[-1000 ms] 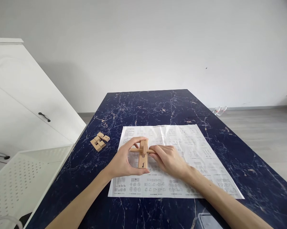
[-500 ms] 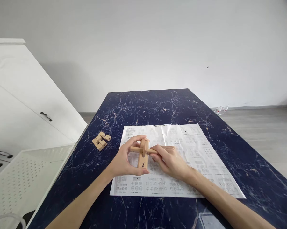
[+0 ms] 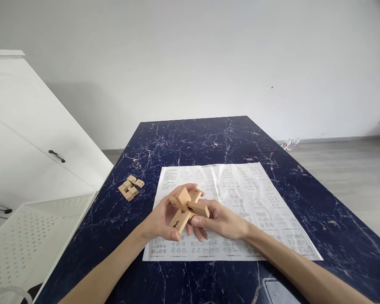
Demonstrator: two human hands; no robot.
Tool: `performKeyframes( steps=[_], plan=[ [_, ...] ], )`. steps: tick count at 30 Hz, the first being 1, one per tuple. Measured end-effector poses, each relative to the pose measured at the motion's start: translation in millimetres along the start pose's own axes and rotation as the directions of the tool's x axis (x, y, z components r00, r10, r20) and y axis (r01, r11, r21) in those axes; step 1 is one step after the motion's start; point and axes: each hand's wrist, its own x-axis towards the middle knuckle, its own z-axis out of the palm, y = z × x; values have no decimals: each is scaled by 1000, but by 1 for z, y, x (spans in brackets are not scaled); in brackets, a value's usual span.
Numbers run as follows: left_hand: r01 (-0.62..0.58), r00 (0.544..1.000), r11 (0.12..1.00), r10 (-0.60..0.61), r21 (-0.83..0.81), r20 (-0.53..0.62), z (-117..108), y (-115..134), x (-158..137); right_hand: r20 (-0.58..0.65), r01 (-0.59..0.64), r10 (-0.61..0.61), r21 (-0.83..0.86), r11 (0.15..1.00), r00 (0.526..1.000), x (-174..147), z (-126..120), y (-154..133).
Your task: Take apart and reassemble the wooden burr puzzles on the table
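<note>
Centrally, we have a cross-shaped assembly of pale, interlocked wooden bars (image 3: 183,197) with black markings, held tilted over the printed white paper sheet (image 3: 256,198). Our left hand (image 3: 156,220) is partly curled, its thumb and fingers spanning the left side of the assembly. Our right hand (image 3: 224,219) is more closed, pinching the right side near a projecting bar. Whether either hand touches the sheet, we cannot tell. Left of the sheet we note a cluster of small pale wooden blocks (image 3: 126,194). All lies on the dark blue, white-veined marble-patterned table (image 3: 192,141); a white cabinet (image 3: 34,122) stands far left.
</note>
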Motion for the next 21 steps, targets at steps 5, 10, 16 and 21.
performKeyframes(
  steps=[5,10,16,21],
  plan=[
    [-45,998,999,45,-13,35,4,4,-1,70,9,-21,175,985,997,0,-1,8],
    [-44,999,999,44,-2,27,7,5,-2,25,5,-10,199,980,1000,0,2,13],
    [-88,996,994,87,62,12,1,4,-1,-56,58,-49,176,983,997,0,7,11],
    [-102,995,985,102,142,12,-4,5,0,-73,84,-70,204,975,995,0,6,11]
  ],
)
